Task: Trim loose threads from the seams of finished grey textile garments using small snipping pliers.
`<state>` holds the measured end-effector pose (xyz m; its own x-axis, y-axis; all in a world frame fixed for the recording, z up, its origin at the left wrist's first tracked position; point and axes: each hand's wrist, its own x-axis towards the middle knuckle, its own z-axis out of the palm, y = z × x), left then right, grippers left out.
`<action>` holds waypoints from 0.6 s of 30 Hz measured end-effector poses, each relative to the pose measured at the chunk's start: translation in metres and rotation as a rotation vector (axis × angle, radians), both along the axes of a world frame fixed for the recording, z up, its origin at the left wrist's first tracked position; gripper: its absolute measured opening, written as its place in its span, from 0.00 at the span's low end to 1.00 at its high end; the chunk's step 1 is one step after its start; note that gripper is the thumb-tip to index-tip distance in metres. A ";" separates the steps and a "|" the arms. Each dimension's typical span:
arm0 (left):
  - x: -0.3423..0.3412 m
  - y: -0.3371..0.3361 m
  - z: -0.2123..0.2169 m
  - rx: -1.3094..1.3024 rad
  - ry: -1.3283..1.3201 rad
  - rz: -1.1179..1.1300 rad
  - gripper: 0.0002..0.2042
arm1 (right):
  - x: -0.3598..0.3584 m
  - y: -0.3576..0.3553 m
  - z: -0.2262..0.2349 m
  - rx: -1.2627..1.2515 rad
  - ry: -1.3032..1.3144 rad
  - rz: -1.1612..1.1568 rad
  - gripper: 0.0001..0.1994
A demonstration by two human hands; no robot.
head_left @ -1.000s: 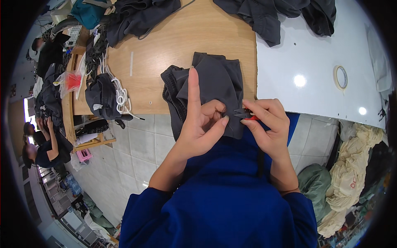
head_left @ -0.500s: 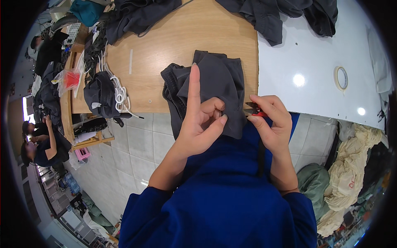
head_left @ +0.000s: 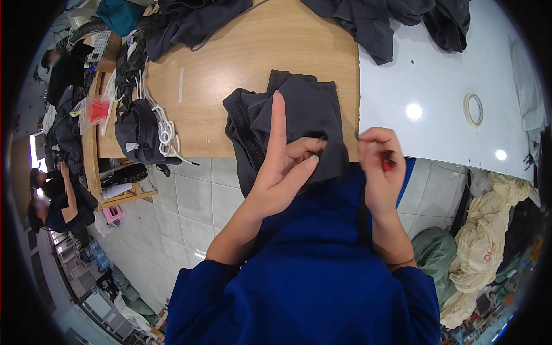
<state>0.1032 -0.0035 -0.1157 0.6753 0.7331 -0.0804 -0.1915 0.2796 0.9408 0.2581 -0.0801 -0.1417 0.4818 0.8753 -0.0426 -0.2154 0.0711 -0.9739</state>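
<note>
A dark grey garment (head_left: 310, 106), folded over with an elastic-looking gathered edge on its left, lies at the table's front edge and hangs partly over it. My left hand (head_left: 276, 178) pinches a fold of it between the thumb and curled fingers, while the index finger points straight out over the cloth. Right of the garment and apart from it is my right hand (head_left: 376, 178), its fingertips smeared by motion. Small red-handled thread snips (head_left: 388, 161) with dark blades rest in that hand's grip, partly hidden by the fingers.
More dark garments (head_left: 368, 29) lie along the far side of the wooden table (head_left: 230, 63). On the white tabletop (head_left: 425, 75) is a roll of tape (head_left: 474, 109). White cord (head_left: 167, 129) lies beside a dark bundle (head_left: 138, 129) at left. Two people sit far left.
My right hand has drawn back to the right, turning the snips into its palm. My left hand has tipped slightly right, lifting the pinched fold of the garment with it.
</note>
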 end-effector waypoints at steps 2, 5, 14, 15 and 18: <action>0.000 0.000 0.003 -0.083 -0.037 -0.030 0.40 | -0.010 0.004 -0.001 -0.016 -0.068 0.076 0.13; 0.003 -0.002 0.002 -0.169 -0.089 -0.056 0.37 | -0.018 0.004 -0.010 -0.097 -0.053 0.025 0.15; 0.002 0.019 -0.004 1.052 0.657 0.093 0.11 | 0.006 -0.005 -0.010 -0.198 0.492 0.318 0.07; 0.000 0.020 -0.005 0.988 0.609 0.025 0.08 | 0.006 -0.006 -0.012 -0.171 0.543 0.339 0.07; -0.006 0.028 -0.012 0.526 0.296 -0.238 0.04 | 0.004 -0.003 -0.021 -0.112 0.563 0.296 0.07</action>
